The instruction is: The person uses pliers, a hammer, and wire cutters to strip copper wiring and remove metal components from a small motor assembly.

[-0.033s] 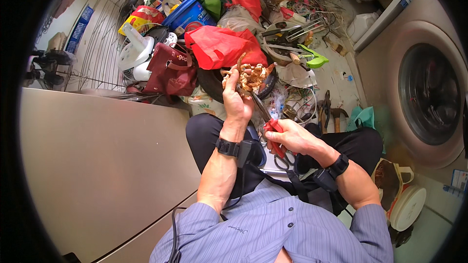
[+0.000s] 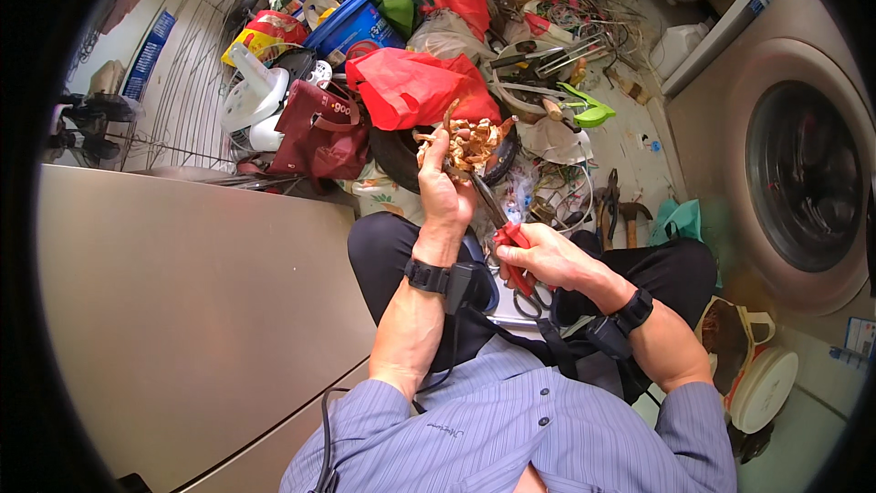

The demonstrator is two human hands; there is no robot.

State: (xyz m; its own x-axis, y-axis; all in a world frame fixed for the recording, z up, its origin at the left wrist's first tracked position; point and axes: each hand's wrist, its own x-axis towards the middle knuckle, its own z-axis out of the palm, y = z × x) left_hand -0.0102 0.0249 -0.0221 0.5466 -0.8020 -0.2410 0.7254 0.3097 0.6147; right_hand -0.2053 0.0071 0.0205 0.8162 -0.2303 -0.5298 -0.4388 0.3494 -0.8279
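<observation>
My left hand (image 2: 445,194) is closed around the lower end of a ragged orange-brown and cream lump (image 2: 476,144), copper-like in colour, with strips sticking out. What it is made of I cannot tell. In my right hand (image 2: 552,257) is a pair of red-handled pliers (image 2: 515,239), its dark jaws pointing up and left to the lump's underside by my left fingers. Whether the jaws grip anything is hidden. Behind the lump lie a red cloth bag (image 2: 420,87) and a black tyre-like ring (image 2: 391,160). Black looped handles (image 2: 529,303) show below my right hand.
A brown-grey panel (image 2: 192,310) fills the left side, and a front-loading washing machine (image 2: 803,169) stands at right. A hammer (image 2: 631,219) and dark pliers (image 2: 610,201) lie near my right knee. Beyond are a maroon bag (image 2: 319,137), a blue bucket (image 2: 358,27) and tangled wires (image 2: 593,18).
</observation>
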